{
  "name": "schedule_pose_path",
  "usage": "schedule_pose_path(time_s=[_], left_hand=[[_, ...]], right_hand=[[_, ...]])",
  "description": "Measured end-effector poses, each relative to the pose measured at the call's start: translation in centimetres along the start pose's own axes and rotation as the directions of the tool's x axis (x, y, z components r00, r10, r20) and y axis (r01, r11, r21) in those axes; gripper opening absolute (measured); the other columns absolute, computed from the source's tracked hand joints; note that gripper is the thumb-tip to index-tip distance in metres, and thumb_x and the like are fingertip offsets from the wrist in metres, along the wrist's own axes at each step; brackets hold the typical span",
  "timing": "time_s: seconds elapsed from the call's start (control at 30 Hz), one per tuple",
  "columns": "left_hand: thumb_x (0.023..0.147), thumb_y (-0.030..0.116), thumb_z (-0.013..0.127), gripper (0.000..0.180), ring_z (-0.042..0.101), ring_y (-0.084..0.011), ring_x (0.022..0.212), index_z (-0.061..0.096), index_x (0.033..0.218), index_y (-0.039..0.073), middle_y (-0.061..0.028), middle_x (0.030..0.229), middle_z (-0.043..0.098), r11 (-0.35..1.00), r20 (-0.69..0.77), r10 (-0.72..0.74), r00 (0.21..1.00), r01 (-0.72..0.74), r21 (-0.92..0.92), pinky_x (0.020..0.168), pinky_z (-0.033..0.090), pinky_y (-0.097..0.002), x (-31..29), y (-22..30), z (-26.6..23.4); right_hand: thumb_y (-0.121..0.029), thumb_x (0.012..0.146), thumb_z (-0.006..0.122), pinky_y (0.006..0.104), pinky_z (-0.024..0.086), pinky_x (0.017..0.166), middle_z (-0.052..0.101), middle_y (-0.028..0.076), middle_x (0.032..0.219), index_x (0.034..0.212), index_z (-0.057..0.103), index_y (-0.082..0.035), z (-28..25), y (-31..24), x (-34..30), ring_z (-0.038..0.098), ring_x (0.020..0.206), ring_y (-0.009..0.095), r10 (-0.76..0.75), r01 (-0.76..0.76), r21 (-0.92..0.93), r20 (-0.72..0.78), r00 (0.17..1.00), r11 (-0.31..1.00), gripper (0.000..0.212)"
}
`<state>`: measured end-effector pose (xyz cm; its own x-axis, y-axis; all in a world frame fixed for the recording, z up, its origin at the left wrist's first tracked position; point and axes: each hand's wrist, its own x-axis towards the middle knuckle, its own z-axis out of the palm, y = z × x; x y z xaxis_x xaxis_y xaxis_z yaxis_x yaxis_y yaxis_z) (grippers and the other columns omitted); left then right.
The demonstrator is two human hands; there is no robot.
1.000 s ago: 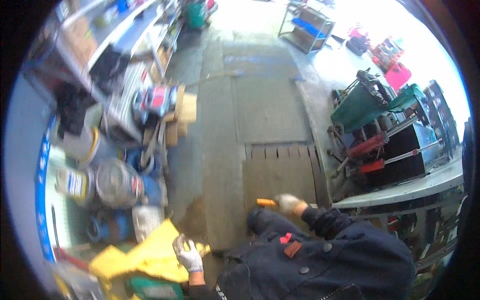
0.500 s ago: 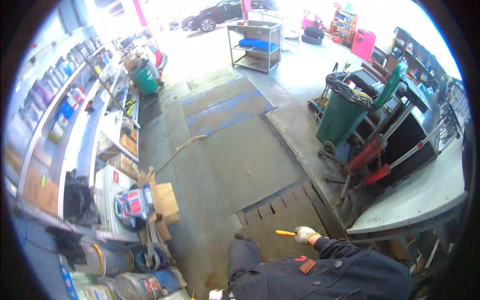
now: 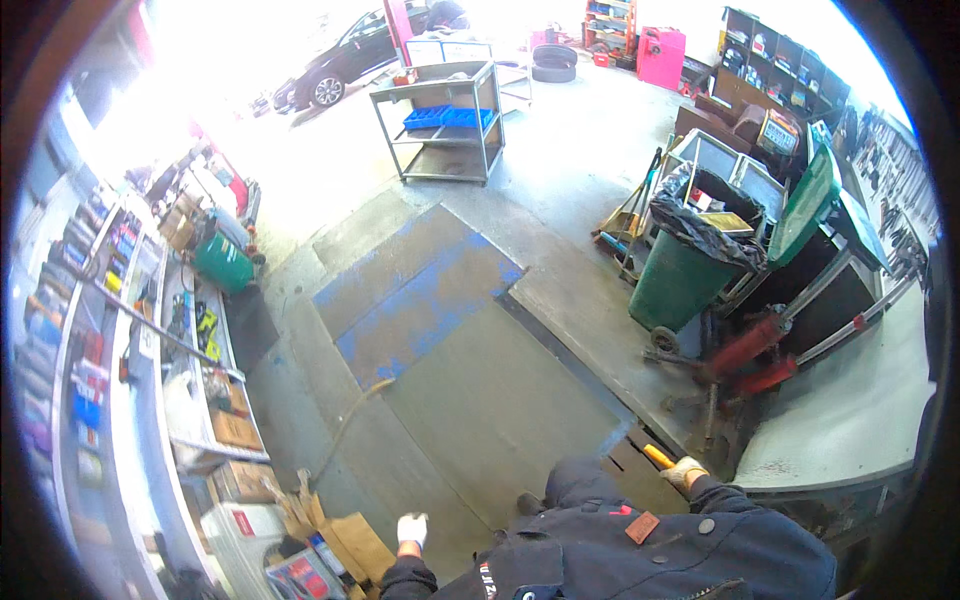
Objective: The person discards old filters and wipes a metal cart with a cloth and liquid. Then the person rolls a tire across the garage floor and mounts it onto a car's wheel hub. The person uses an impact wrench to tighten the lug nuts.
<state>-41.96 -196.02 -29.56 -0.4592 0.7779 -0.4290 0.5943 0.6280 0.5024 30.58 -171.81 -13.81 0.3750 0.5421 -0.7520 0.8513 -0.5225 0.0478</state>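
An orange-yellow stick-like object point(image 3: 658, 456) juts from the right hand point(image 3: 684, 472), pointing forward and to the left above the floor point(image 3: 270, 390); it is too small in view to say for certain what it is. The right hand, in a pale glove, is curled around its near end. The left hand point(image 3: 412, 530), also gloved, is near an open cardboard flap point(image 3: 357, 545); I cannot tell whether its fingers are spread or folded.

Between and beyond the hands lies a broad floor plate point(image 3: 500, 390), with a blue-flecked panel point(image 3: 415, 280) beyond it and a thin hose point(image 3: 345, 430) curving along its left. To the right are a pale desk point(image 3: 830, 440), red jack parts point(image 3: 752, 345) and a green wheeled bin point(image 3: 683, 285) lined with black plastic. Crowded shelves point(image 3: 140, 390) run down the left. Farther off are a metal cart point(image 3: 440, 160) bearing blue trays point(image 3: 445, 118), stacked tyres point(image 3: 553, 62) and a dark car point(image 3: 345, 60).
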Motion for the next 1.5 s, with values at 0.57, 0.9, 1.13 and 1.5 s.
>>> schedule_pose_path(time_s=[0.57, 0.9, 1.13, 1.5], left_hand=[[0.1, 0.041, 0.065, 0.037, 0.077, -0.0395, 0.1, 0.083, 0.109, 0.009, -0.0197, 0.109, 0.081, 0.934, 0.539, 0.076, 0.839, -0.25, 0.257, 0.089, 0.061, -0.0484, 47.5, 19.1, -19.4], [0.1, 0.034, 0.067, 0.031, 0.077, -0.0325, 0.086, 0.081, 0.107, 0.007, -0.017, 0.098, 0.081, 0.983, 0.44, -0.148, 0.886, 0.083, 0.164, 0.08, 0.061, -0.0444, 93.5, 35.2, -33.2], [0.099, 0.029, 0.069, 0.027, 0.077, -0.0277, 0.077, 0.08, 0.106, 0.005, -0.0151, 0.091, 0.081, 0.997, 0.226, 0.08, 0.971, -0.077, -0.026, 0.074, 0.061, -0.0416, 125.2, 41.6, -48.5], [0.099, 0.022, 0.076, 0.036, 0.072, -0.0234, 0.069, 0.076, 0.123, -0.005, -0.0089, 0.085, 0.075, 0.768, 0.238, -0.192, 0.952, 0.297, -0.568, 0.062, 0.059, -0.0374, 162.6, 70.9, -58.9]], right_hand=[[-0.049, 0.094, 0.072, 0.0479, 0.059, 0.094, 0.079, 0.026, 0.115, 0.12, 0.081, -0.003, -21.7, -62.3, 27.4, 0.077, 0.113, 0.038, -0.272, 0.271, -0.027, -0.016, 0.962, 0.962, 0.053], [-0.044, 0.092, 0.075, 0.0468, 0.06, 0.099, 0.079, 0.021, 0.12, 0.119, 0.084, -0.01, -46.7, -104.7, 35.1, 0.077, 0.115, 0.038, -0.158, 0.195, 0.072, -0.349, 0.924, 0.978, 0.044], [-0.052, 0.092, 0.075, 0.0471, 0.059, 0.101, 0.079, 0.023, 0.122, 0.122, 0.082, -0.004, -55.2, -121.0, 34.9, 0.075, 0.119, 0.039, -0.005, 0.043, 0.207, -0.18, 0.984, 0.977, 0.057], [-0.043, 0.102, 0.066, 0.058, 0.058, 0.087, 0.076, 0.03, 0.104, 0.102, 0.079, -0.001, -79.4, -147.6, 57.8, 0.073, 0.102, 0.051, 0.163, 0.284, 0.538, -0.638, 0.753, 0.793, 0.044]])
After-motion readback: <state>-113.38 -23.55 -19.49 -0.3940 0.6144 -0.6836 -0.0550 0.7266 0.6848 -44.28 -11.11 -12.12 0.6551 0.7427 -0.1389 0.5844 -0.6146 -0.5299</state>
